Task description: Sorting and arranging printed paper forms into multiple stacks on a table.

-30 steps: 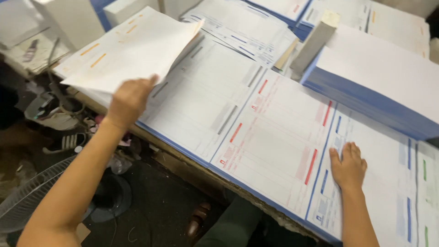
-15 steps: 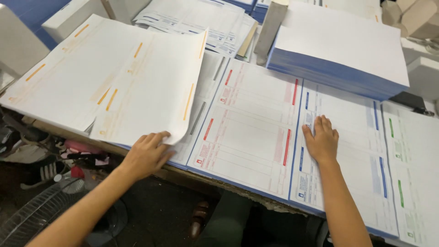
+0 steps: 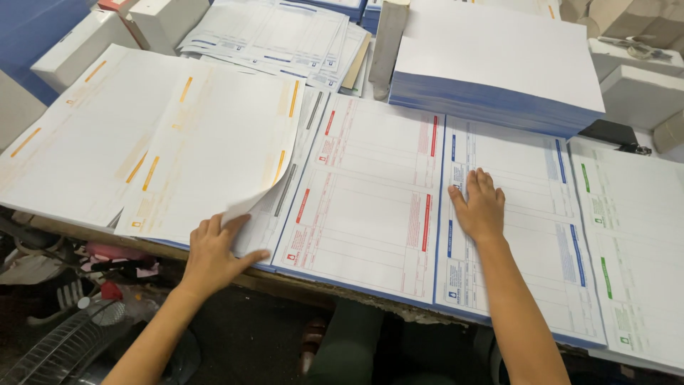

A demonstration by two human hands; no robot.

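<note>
Orange-striped sheets lie at the left end of the worktop, and our left hand has its fingers on the curled lower right corner of the top one, pinching the edge lightly while the rest of the sheet lies flat. Our right hand rests open, palm down, on the blue-striped forms, holding nothing. As far as we can judge, the orange sheet is laid on its pile but not yet let go, and the other piles look untouched.

Between the two hands sits a pile of red-striped forms, with a grey-striped sheet showing from under the orange one. At the far right lie green-striped forms. Behind them a thick ream of white paper with blue edges stands well back, with a spread of blue-printed forms to its left. White boxes sit at the back left, and more at the back right. A fan stands below on the floor.
</note>
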